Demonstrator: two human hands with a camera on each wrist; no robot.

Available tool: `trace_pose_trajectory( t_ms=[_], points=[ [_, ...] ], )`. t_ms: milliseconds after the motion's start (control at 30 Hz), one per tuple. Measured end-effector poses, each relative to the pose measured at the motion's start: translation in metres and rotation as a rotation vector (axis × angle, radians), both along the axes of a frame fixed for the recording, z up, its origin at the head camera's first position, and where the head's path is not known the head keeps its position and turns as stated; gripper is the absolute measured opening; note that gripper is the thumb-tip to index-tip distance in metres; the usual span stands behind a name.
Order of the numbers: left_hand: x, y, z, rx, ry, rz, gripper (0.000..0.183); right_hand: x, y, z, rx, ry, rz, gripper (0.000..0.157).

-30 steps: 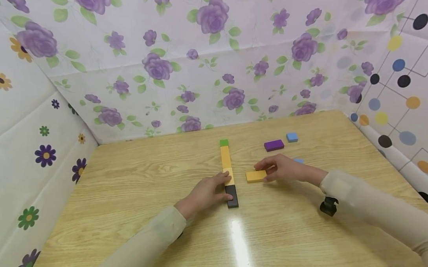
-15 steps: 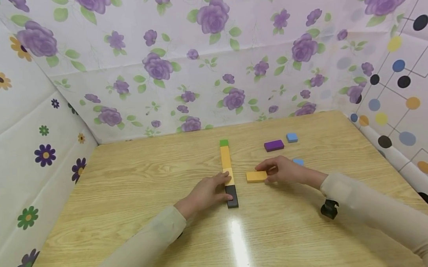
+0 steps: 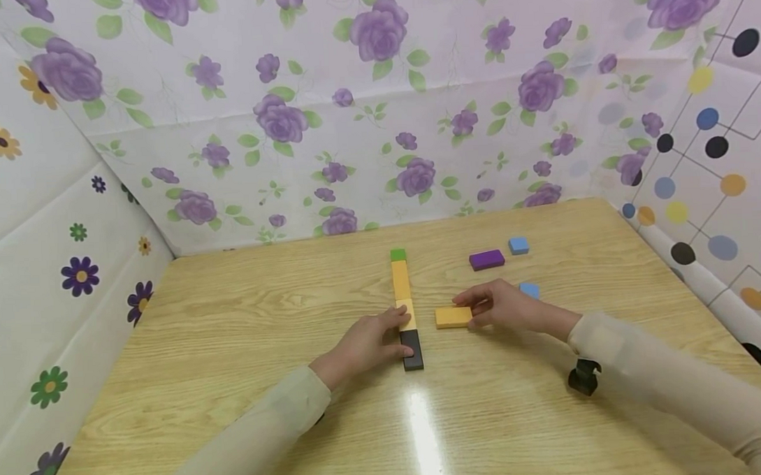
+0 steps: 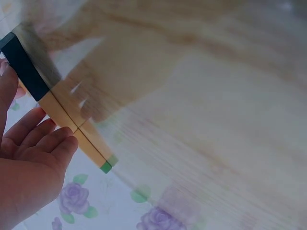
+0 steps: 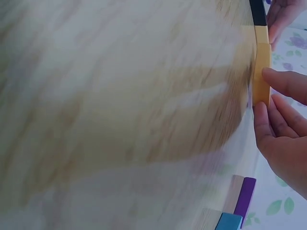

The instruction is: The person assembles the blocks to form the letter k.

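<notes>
In the head view, a straight row on the wooden table runs from a green block (image 3: 398, 254) through an orange block (image 3: 401, 280) and a pale yellow block (image 3: 411, 322) to a black block (image 3: 413, 361). My left hand (image 3: 362, 343) rests against the row, its thumb on the black block and a finger on the pale yellow one. A loose yellow-orange block (image 3: 452, 317) lies crosswise just right of the row, apart from it. Its right end is pinched between thumb and fingers of my right hand (image 3: 509, 306), as the right wrist view shows too.
Past the right hand lie a purple block (image 3: 487, 259) and a small blue block (image 3: 518, 246). Another blue block (image 3: 529, 290) sits close behind the right wrist. Flower-patterned sheets (image 3: 327, 162) stand along the far and left table edges, a dotted sheet (image 3: 718, 184) along the right.
My right hand and the yellow-orange block have shifted very slightly left and nearer to me. The left hand and the row stay where they were.
</notes>
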State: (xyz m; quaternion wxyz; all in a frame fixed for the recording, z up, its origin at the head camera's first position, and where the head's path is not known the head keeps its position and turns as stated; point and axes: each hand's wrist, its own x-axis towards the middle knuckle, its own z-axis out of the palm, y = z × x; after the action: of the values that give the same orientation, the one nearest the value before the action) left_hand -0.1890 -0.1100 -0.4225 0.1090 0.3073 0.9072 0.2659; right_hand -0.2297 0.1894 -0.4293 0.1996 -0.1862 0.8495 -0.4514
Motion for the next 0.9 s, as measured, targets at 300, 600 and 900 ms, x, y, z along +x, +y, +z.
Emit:
trace_pose_trajectory(
  t_ms=[300,600,900],
  points=[
    [0.0,0.0,0.0,0.01,-0.016,0.005,0.065,0.006,-0.007,0.001,-0.039,-0.006,-0.037,0.045],
    [-0.001,0.0,0.0,0.008,-0.014,0.006,0.065,0.01,-0.016,-0.002,-0.052,0.028,-0.064,0.044],
    [-0.001,0.001,0.0,0.008,-0.016,0.009,0.064,0.017,-0.029,-0.001,-0.058,0.015,-0.108,0.043]
  ],
)
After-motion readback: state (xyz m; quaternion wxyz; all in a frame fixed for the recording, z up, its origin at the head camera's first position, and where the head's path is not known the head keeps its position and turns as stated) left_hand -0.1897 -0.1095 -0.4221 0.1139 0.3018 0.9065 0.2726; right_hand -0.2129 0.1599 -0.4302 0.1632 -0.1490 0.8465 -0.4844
